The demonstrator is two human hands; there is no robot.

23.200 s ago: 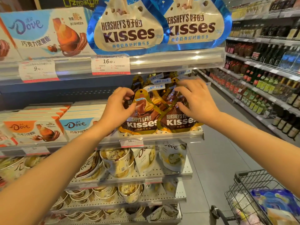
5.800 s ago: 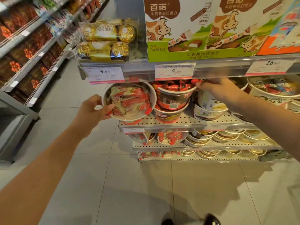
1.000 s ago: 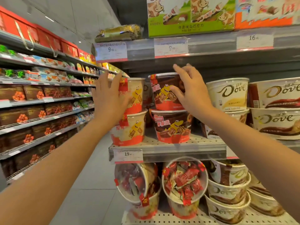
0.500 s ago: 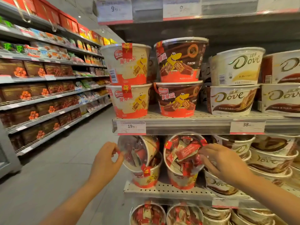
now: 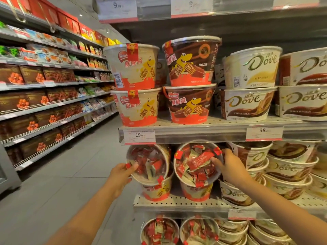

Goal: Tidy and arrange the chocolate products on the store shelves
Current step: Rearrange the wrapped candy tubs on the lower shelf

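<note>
Clear-lidded round tubs (image 5: 198, 165), both hands (image 5: 230, 167) gripping

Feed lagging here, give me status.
Left hand grips left tipped tub. Right hand grips right tipped tub. Both tubs lean forward. Nothing blocking.
</note>
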